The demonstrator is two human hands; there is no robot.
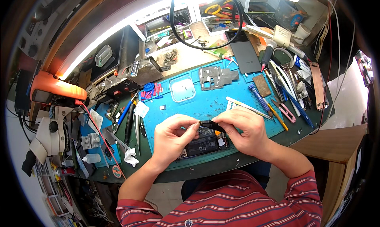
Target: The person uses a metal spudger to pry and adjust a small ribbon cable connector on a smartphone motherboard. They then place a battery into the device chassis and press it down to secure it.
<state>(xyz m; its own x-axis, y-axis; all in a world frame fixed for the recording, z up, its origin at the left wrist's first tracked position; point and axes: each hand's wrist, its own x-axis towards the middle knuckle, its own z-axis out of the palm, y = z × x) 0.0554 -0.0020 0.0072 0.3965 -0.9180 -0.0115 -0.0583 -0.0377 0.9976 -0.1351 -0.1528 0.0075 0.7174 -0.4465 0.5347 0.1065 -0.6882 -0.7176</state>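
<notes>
Between the fingertips of both hands is a small black part (209, 124), long and narrow; its exact kind I cannot make out. My left hand (173, 136) pinches its left end, and my right hand (244, 128) pinches the right end. Just below it lies an opened smartphone (201, 146), its dark battery and inner parts bare, at the near edge of the blue repair mat (166, 108). The hands hide part of the phone. Farther back on the mat rest a grey-black phone inner cover (215, 78) and a clear plastic box (182, 89) with tiny pieces in it.
A dark phone back panel (246, 54) leans back right. Screwdrivers, tweezers and pink-handled scissors (285, 111) crowd the right side. On the left stand an orange meter (57, 88) with a red lead, pens (126, 112) and a crumpled white tissue (131, 157). A black cable loop (172, 17) hangs overhead.
</notes>
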